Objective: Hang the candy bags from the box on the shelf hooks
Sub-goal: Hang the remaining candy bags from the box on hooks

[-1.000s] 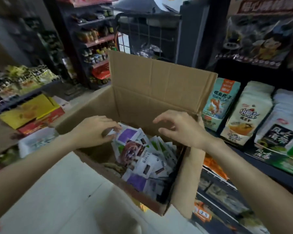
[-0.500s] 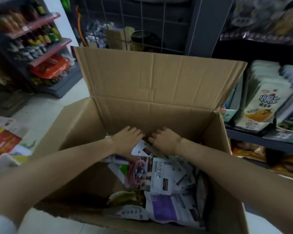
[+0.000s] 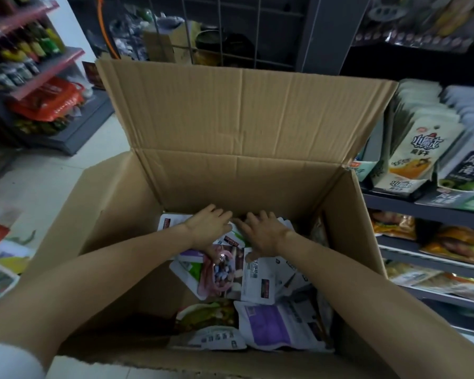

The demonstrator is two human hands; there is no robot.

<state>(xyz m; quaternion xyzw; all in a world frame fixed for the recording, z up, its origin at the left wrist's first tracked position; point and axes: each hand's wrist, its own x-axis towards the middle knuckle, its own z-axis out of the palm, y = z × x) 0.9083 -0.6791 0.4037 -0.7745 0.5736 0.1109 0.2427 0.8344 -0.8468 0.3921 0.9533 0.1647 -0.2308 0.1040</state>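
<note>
An open cardboard box (image 3: 348, 242) stands in front of me with its far flap raised. Inside lies a loose pile of candy bags (image 3: 257, 283), white, purple, pink and green. Both my arms reach into the box. My left hand (image 3: 208, 228) lies palm down on the far bags, fingers stretched forward. Just to its right, my right hand (image 3: 260, 232) rests on the bags with fingers spread and the thumb on a white bag. The fingertips of both hands nearly meet at the far wall. No bag is lifted.
Shelves of snack bags (image 3: 419, 151) run along the right, close to the box. A wire grid panel (image 3: 244, 31) rises behind the flap. A bottle rack (image 3: 30, 58) and red packs stand at the left on a pale floor (image 3: 52, 173).
My view has dropped closer over the box. Both hands went from hovering above the opening down onto the bags at the far side and now sit slightly wider apart.
</note>
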